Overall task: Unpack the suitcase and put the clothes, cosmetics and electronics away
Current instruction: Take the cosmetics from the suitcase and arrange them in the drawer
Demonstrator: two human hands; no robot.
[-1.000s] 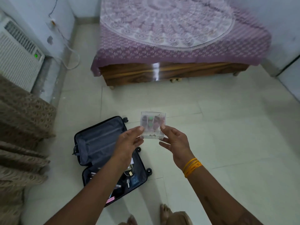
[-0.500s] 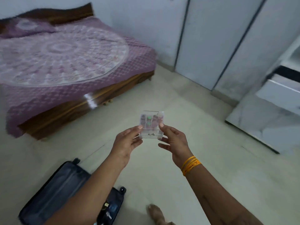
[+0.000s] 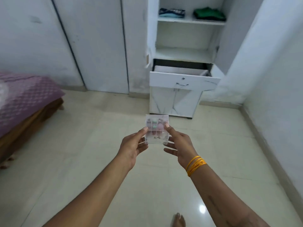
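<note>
A: What do the hands hold?
B: A clear box [image 3: 157,129], mid-air at centre. Left hand [image 3: 132,147] and right hand [image 3: 179,145] pinch its sides, thumbs on top.
A: And ahead?
B: An open drawer [image 3: 184,80], one o'clock.

A small box [image 3: 157,128] is being held between the left hand [image 3: 131,149] and the right hand [image 3: 179,145], above the floor [image 3: 82,161] in the middle of the room. Far behind it a cupboard [image 3: 178,102] is standing against the wall, with its drawer [image 3: 184,81] pulled out. Two piles of folded clothes [image 3: 172,13] are lying side by side on the top shelf [image 3: 190,22]. The bed [image 3: 27,102] is standing at the left. A bare foot [image 3: 178,219] is showing near, under the right arm.
</note>
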